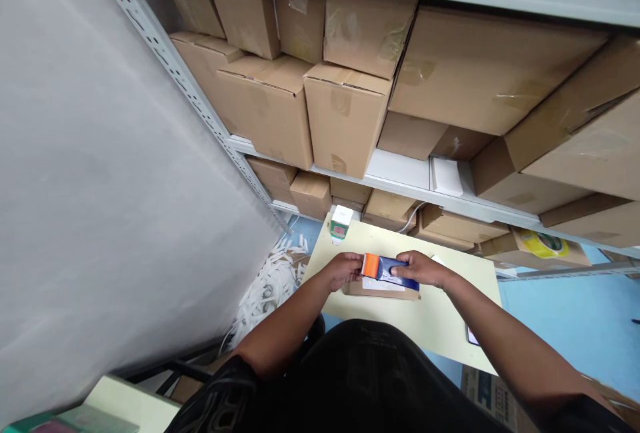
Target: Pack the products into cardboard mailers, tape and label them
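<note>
My right hand (417,268) grips the blue body of what looks like a tape dispenser (386,269), with the thumb lying across its top. Its orange end has a toothed edge and points left. My left hand (346,270) is closed right at that edge, its fingertips pinched together. Whatever lies between them is too small to make out. Just under the dispenser is a small cardboard box (383,292) with a white label on its top, resting on the pale yellow table (450,316).
At the table's far left corner stands a small white and green box (341,220). Shelves ahead hold several cardboard boxes (345,116). A roll of yellow tape (545,244) lies on a box at right. White paper strips (270,286) pile on the floor beside the wall (125,206).
</note>
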A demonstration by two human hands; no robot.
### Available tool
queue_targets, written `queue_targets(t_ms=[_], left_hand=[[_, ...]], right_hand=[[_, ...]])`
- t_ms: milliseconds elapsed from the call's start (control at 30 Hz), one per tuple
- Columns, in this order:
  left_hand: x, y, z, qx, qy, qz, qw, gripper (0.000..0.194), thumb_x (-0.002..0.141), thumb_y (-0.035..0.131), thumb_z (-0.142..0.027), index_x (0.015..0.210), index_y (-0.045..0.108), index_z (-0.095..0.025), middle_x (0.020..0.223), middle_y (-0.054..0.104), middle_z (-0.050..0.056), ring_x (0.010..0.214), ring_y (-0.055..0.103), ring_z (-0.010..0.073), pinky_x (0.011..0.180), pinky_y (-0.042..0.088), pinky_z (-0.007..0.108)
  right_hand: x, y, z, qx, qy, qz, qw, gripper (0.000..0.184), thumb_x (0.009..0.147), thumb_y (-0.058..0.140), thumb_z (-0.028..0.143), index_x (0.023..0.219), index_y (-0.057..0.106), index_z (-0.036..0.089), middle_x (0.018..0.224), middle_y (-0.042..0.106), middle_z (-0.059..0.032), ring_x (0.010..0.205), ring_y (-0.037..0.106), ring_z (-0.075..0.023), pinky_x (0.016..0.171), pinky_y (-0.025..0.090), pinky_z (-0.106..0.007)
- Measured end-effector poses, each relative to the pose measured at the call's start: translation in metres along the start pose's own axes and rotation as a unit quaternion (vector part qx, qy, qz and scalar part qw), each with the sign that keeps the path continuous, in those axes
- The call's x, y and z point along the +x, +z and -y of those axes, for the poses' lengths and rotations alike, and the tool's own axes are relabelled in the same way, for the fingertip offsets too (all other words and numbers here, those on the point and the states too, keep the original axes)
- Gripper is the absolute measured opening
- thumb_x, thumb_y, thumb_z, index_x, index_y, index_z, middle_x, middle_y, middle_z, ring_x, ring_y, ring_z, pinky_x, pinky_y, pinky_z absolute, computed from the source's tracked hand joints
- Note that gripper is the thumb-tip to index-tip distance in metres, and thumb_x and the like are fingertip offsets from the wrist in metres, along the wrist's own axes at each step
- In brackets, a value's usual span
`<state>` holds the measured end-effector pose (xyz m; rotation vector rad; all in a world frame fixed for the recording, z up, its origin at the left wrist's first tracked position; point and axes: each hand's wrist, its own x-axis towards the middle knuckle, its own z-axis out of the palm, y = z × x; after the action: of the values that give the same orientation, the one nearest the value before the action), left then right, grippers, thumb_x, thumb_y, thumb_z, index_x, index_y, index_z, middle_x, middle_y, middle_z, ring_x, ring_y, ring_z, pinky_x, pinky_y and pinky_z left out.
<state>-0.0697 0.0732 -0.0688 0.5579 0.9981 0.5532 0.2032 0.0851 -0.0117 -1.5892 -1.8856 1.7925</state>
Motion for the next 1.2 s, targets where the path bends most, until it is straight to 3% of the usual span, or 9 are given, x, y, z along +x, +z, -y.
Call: queue_targets(t_ms=[167, 400, 667, 967, 1200], left_hand=[[-0.001, 0.006, 0.003, 0.028, 0.016, -0.009, 0.999, 0.024, 0.071, 0.085, -0.025, 0.089, 0.076, -0.013, 0.084, 0.075, 0.005, 0.067, 0.063, 0.0097, 0.066, 0.051, 0.021], [0.001, 0.016, 0.013, 0.077, 0.068, -0.081, 0.991, 0.016, 0.078, 0.074, -0.026, 0.090, 0.074, -0.015, 0.088, 0.074, 0.004, 0.069, 0.062, 0.0112, 0.062, 0.046, 0.022], [-0.004, 0.014, 0.011, 0.081, 0.096, -0.129, 0.984, 0.005, 0.082, 0.065, -0.022, 0.081, 0.064, -0.017, 0.073, 0.066, 0.000, 0.060, 0.058, 0.0100, 0.059, 0.047, 0.021], [-0.027, -0.001, 0.010, 0.064, 0.130, -0.136, 0.980, 0.021, 0.077, 0.075, -0.035, 0.081, 0.063, -0.018, 0.061, 0.057, -0.004, 0.054, 0.053, 0.0103, 0.057, 0.046, 0.024], [-0.033, -0.022, 0.025, 0.096, 0.148, -0.166, 0.970, 0.021, 0.079, 0.068, -0.039, 0.082, 0.063, -0.018, 0.058, 0.056, -0.004, 0.053, 0.053, 0.0119, 0.058, 0.044, 0.025]], right_hand=[[-0.002, -0.002, 0.005, -0.018, 0.016, 0.002, 1.000, 0.058, 0.072, 0.077, 0.073, 0.075, 0.064, 0.017, 0.065, 0.057, 0.0031, 0.063, 0.049, -0.0128, 0.058, 0.035, -0.024], [-0.002, -0.001, 0.010, -0.012, 0.021, 0.024, 0.999, 0.058, 0.070, 0.079, 0.072, 0.084, 0.073, 0.016, 0.074, 0.068, -0.0009, 0.071, 0.060, -0.0176, 0.068, 0.044, -0.027], [-0.001, -0.003, 0.018, 0.009, 0.066, 0.025, 0.997, 0.053, 0.063, 0.088, 0.065, 0.082, 0.076, 0.017, 0.070, 0.070, -0.0004, 0.069, 0.062, -0.0186, 0.066, 0.046, -0.027], [0.001, -0.011, 0.023, -0.025, 0.068, 0.046, 0.996, 0.057, 0.065, 0.084, 0.071, 0.080, 0.074, 0.017, 0.070, 0.069, -0.0006, 0.067, 0.060, -0.0170, 0.061, 0.044, -0.026], [0.003, -0.011, 0.027, -0.061, 0.068, 0.057, 0.994, 0.056, 0.063, 0.084, 0.071, 0.077, 0.072, 0.017, 0.069, 0.069, -0.0005, 0.066, 0.061, -0.0173, 0.060, 0.043, -0.026]])
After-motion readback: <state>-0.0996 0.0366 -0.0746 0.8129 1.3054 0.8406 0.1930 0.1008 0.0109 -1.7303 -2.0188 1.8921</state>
